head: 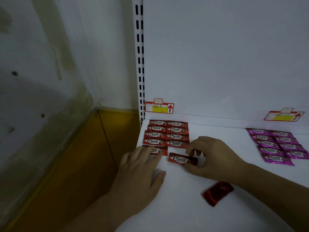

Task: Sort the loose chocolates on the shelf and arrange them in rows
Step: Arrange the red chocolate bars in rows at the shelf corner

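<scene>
Hand status as I read it from the head view: the left hand (138, 173) lies flat with fingers extended. Its fingertips press down on the pressed chocolate (161, 150), a red Choco piece directly near of the left column of the red block (167, 133). The right hand (212, 154) has thumb and fingers curled, pinching the right end of the pinched chocolate (179, 159). This red piece sits slightly tilted, just right of the pressed one. I cannot tell whether it rests on the shelf (184, 215) or is raised off it. The red block occupies the far left corner, two columns by four rows, pieces touching. One loose chocolate (217, 193), red, plain side up, lies nearer and to the right, apart from both hands. The purple block (275, 146) sits well apart at far right, in two columns.
</scene>
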A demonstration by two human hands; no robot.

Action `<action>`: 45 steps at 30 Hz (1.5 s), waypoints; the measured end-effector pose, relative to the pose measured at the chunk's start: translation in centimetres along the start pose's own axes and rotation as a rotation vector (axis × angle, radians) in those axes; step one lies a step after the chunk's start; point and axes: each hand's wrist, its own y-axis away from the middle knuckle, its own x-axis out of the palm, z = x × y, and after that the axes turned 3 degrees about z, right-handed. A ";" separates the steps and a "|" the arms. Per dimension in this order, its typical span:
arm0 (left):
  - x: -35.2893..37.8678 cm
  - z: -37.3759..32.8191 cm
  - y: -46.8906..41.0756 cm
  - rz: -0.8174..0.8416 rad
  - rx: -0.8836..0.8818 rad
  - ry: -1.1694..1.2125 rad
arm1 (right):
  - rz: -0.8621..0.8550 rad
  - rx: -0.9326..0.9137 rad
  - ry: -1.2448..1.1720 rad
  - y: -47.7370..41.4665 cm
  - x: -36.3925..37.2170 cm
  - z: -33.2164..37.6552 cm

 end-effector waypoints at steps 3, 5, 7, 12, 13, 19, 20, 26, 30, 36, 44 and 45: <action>-0.1 -0.1 0.0 0.001 -0.003 0.011 | -0.068 -0.020 -0.042 -0.2 0.1 -0.2; 0.0 0.0 -0.1 0.004 -0.009 0.016 | -0.100 -0.040 -0.017 -0.8 0.3 -0.2; 0.0 0.0 -0.2 0.005 -0.011 0.024 | -0.126 -0.066 0.024 -1.4 0.7 -0.3; -0.2 -0.1 0.0 0.034 -0.014 0.018 | -0.113 -0.098 0.072 -2.0 1.1 -0.7; -0.2 -0.1 -0.1 0.031 -0.015 0.023 | -0.108 -0.108 0.076 -2.0 1.2 -0.8; -0.5 -0.3 0.0 0.041 -0.029 0.080 | -0.073 -0.174 0.080 -2.1 1.1 -0.9; -0.5 -0.4 0.0 0.034 -0.026 0.074 | -0.069 -0.173 0.080 -2.1 1.1 -0.9; -1.3 0.1 0.3 0.016 0.016 0.106 | -0.039 -0.137 0.025 -1.8 0.2 -0.9; -2.4 -2.0 0.7 0.124 0.181 0.220 | 0.184 -0.029 -0.098 1.1 -2.4 -1.7; -2.0 -7.2 -0.9 0.243 0.400 0.157 | 0.362 0.029 -0.091 6.3 -3.8 -2.4; -1.3 -7.8 -1.9 0.169 0.381 0.406 | 0.178 0.009 -0.059 8.2 -3.1 -1.2; -1.6 -7.6 -2.1 0.175 0.333 0.481 | 0.155 0.070 -0.134 8.0 -3.2 -0.8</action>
